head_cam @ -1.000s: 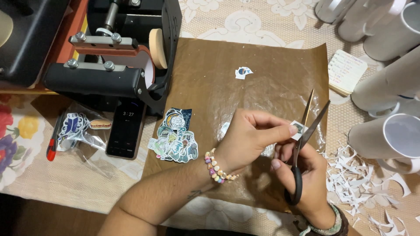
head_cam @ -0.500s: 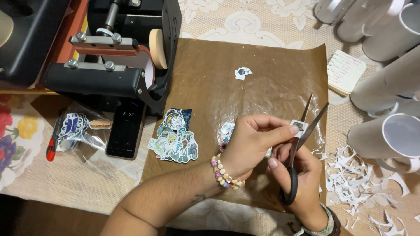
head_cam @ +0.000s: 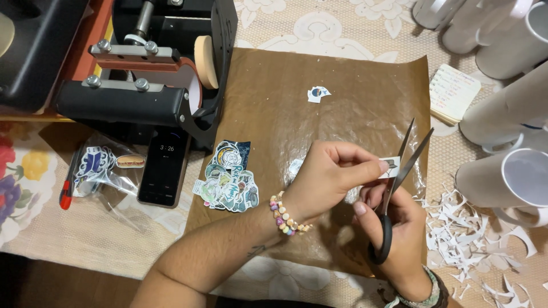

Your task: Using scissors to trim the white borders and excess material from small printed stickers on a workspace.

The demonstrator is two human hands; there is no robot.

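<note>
- The left hand (head_cam: 328, 174) pinches a small paper cutout (head_cam: 390, 163) between thumb and fingertips, above the brown baking paper (head_cam: 342, 85).
- The right hand (head_cam: 397, 228) grips black-handled scissors (head_cam: 399, 182), fingers through the loops; the blades stand open around the cutout's edge, seemingly touching it.
- A pile of stickers (head_cam: 228, 179) lies left of the hands, beside a phone (head_cam: 164, 165).
- White paper scraps (head_cam: 468, 234) lie right, near white mugs (head_cam: 514, 177).
</note>
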